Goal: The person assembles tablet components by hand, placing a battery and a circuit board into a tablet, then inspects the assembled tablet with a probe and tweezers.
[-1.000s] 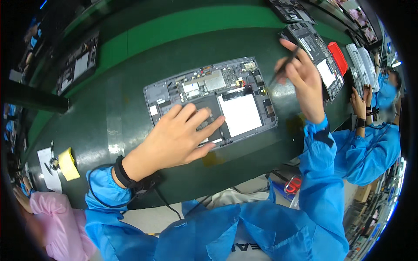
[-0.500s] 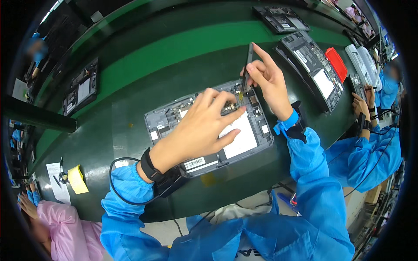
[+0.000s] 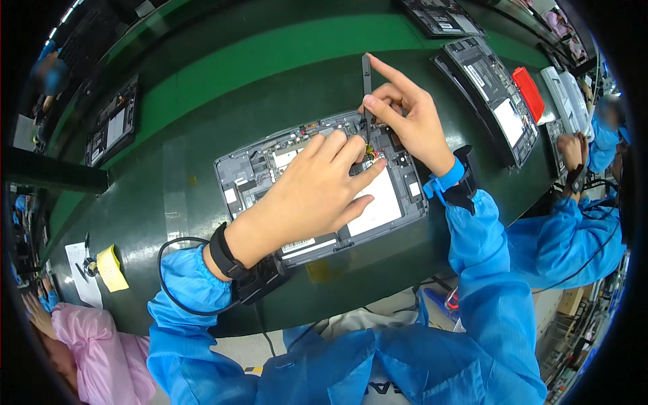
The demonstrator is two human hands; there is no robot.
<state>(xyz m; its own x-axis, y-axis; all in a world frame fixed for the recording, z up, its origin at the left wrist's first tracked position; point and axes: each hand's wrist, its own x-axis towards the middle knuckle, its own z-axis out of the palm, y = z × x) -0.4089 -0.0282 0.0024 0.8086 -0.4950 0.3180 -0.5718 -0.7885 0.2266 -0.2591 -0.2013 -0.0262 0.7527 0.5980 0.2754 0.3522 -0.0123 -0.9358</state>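
An opened laptop base [image 3: 410,177] lies in front of me, its inner boards and a large white-labelled block [image 3: 379,208] exposed. My left hand [image 3: 314,182] rests over its middle, fingers spread and holding nothing that I can see. Its fingertips are near small red and yellow wires [image 3: 371,155]. In my right hand [image 3: 413,121] a slim black pry stick [image 3: 367,77] stands almost upright, gripped by thumb and fingers, with the index finger on its top end. The stick's lower tip reaches down to the wires at the laptop's far edge.
More opened laptops [image 3: 499,101] lie at the far right, beside a red tray [image 3: 528,94]. Another opened laptop [image 3: 113,125] sits at the left behind a dark bar [image 3: 54,170]. Yellow paper [image 3: 111,268] lies at the near left. A co-worker's hands [image 3: 572,152] work at the right.
The pry stick and my right hand have shifted left, and the stick is more upright. My left hand stays over the laptop, its fingertips a little closer to the wires.
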